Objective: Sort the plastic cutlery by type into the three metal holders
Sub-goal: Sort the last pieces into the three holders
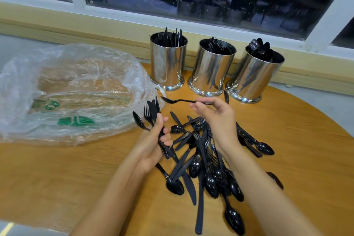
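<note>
Right hand [220,122] is up over the pile, thumb and fingers pinching a black spoon [180,100] by its handle end. The bowl points left, in the air in front of the holders. Left hand [153,143] is curled round a mixed bunch [152,111] of fork, knives and a spoon, fanned upward beside the plastic bag [72,92]. Three holders stand in a row at the back of the bench [76,168]: knives in the left holder [168,63], forks in the middle holder [211,71], spoons in the right holder [252,78]. The loose pile of cutlery [201,159] lies on the bench around the wrists.
</note>
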Tool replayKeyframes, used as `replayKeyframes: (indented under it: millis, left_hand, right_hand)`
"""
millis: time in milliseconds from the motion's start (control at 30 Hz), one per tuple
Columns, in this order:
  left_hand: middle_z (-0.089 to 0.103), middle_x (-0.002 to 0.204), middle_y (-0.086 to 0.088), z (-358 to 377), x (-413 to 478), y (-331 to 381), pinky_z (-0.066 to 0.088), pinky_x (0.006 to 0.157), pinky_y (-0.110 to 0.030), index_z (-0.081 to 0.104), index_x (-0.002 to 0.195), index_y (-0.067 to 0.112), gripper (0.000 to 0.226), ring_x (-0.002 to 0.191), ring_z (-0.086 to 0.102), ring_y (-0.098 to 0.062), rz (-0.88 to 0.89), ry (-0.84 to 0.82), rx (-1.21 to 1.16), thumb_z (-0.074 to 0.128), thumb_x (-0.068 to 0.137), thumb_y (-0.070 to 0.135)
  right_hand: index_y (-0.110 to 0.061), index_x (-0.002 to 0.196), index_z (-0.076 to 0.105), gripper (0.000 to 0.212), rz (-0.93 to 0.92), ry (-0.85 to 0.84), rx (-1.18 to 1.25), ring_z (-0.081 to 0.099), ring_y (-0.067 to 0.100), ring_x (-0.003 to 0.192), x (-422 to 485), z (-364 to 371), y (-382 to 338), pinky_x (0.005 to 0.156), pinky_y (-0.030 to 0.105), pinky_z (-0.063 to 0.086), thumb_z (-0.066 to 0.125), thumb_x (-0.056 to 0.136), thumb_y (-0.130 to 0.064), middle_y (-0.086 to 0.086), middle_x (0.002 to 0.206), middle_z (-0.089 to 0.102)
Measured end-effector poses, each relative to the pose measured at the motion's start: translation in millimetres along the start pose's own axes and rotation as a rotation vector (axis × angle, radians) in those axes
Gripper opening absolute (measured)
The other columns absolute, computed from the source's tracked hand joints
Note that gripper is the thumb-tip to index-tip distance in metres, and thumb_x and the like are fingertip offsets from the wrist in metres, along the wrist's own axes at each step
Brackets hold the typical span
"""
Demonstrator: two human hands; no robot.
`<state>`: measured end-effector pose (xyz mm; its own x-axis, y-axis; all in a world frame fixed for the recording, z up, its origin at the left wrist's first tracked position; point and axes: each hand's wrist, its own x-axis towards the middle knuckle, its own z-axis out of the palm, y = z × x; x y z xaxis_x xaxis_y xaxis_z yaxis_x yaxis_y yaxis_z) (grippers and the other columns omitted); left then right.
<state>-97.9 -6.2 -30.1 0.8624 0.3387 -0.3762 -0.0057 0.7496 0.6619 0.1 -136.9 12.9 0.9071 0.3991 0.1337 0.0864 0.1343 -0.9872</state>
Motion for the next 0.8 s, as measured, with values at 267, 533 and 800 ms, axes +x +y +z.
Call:
replayKeyframes:
  millis: [267,533,800]
  left_hand:
    - [0.054,0.073,0.001,15.2,-3.2,-5.6,0.047,0.065,-0.023,0.063,0.092,0.014,0.052,0.068,0.054,-0.01,0.067,0.037,0.061,0.063,0.066,0.058]
    - [0.048,0.069,0.001,3.3,-5.6,3.2,0.043,0.066,-0.027,0.059,0.11,0.012,0.019,0.058,0.049,-0.011,-0.045,-0.04,-0.065,0.053,0.093,0.017]
    - [0.043,0.07,-0.002,9.7,-9.7,-5.7,0.033,0.048,-0.02,0.053,0.11,0.005,0.016,0.052,0.035,-0.009,-0.21,-0.333,0.246,0.041,0.1,0.003]
  right_hand:
    - [-0.013,0.096,0.075,0.022,-0.371,-0.221,-0.14,0.067,0.007,0.098,-41.1,9.5,29.2,0.085,0.018,0.051,0.073,0.079,0.001,-0.008,0.097,0.072]
    - [-0.019,0.108,0.073,0.029,-0.451,-0.46,-0.396,0.052,0.012,0.117,-40.8,0.6,40.2,0.102,0.021,0.039,0.07,0.081,-0.03,-0.01,0.111,0.071]
    - [-0.029,0.128,0.06,0.038,-0.346,-0.523,-0.686,0.046,0.004,0.092,13.6,10.0,-14.3,0.072,0.015,0.045,0.065,0.091,-0.022,-0.012,0.114,0.063]
